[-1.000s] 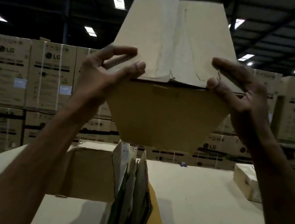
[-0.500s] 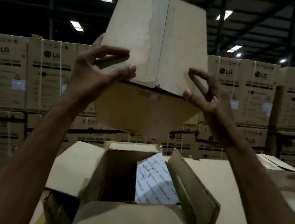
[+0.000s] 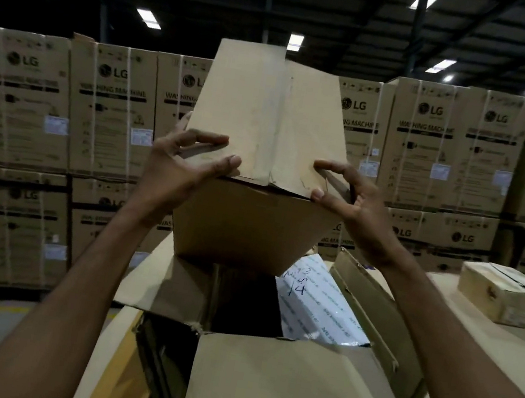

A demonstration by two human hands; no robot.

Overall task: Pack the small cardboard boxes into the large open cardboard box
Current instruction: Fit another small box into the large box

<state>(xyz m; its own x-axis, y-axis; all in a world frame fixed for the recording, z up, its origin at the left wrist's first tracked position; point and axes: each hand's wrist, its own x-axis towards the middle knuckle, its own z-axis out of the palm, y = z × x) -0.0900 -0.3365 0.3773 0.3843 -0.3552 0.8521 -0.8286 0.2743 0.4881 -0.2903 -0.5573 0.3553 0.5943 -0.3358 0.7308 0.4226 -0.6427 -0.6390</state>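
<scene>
hands hold one small cardboard box [image 3: 243, 220] in the air, directly above the mouth of the large open cardboard box [image 3: 292, 388]. the left hand [image 3: 182, 171] grips the left upper corner of the small box: its thumb lies on the near top edge and the other fingers [image 3: 208, 137] curl over the left top flap [image 3: 237, 111]. the right hand [image 3: 354, 200] grips the right upper corner in the same way, with the thumb at the near edge and one finger pressed on the right top flap [image 3: 310, 130]. both top flaps of the small box stand up between the two hands and lean away from the person, so the box is not closed. the bottom of the small box hangs just over the far edge of the large box opening; i cannot tell if it touches it.

below the fingers, the large box has its flaps spread outward, and the near flap lies flat toward the person. inside it, below the right fingers, a white printed sheet [image 3: 316, 305] with handwriting leans on the right wall. the large box stands on a pale worktop [image 3: 505, 361]. to the right of the right fingers, well apart, another small box [image 3: 508, 299] lies on the worktop. beyond the fingers, stacked washing machine cartons [image 3: 109, 110] fill the background.
</scene>
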